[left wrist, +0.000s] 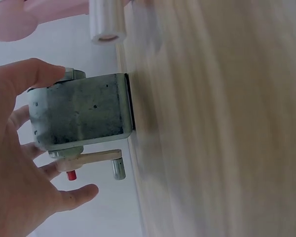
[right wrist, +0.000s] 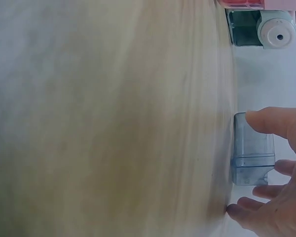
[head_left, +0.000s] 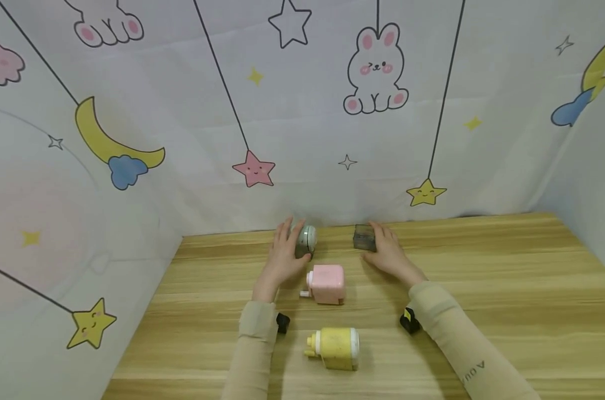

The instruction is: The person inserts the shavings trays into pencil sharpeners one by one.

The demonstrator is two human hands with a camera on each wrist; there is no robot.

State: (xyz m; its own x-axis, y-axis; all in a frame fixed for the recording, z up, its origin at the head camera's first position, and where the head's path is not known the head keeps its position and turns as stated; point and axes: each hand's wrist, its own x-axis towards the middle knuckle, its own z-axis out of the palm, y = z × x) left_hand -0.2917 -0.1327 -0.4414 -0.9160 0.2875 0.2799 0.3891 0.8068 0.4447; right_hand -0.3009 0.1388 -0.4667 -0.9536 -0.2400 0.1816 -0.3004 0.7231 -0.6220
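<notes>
My left hand point(head_left: 280, 256) reaches round a green crank pencil sharpener point(left wrist: 81, 112) at the back of the table, thumb on one side and fingers on the other. Its crank handle point(left wrist: 118, 168) and a small red knob point(left wrist: 71, 175) show beneath the body in the left wrist view. My little finger sticks out away from it. To the right, my right hand point(head_left: 393, 258) holds a clear grey plastic box point(right wrist: 254, 148) by its end, thumb in front and index finger behind, with the other fingers spread. Both things stand on the tabletop.
A pink crank sharpener point(head_left: 328, 283) stands between my forearms, with a yellow one point(head_left: 338, 348) nearer to me. The wooden table point(head_left: 492, 266) ends at a white cloth backdrop point(head_left: 302, 133) printed with stars and rabbits. Small black devices point(head_left: 409, 321) sit at both wrists.
</notes>
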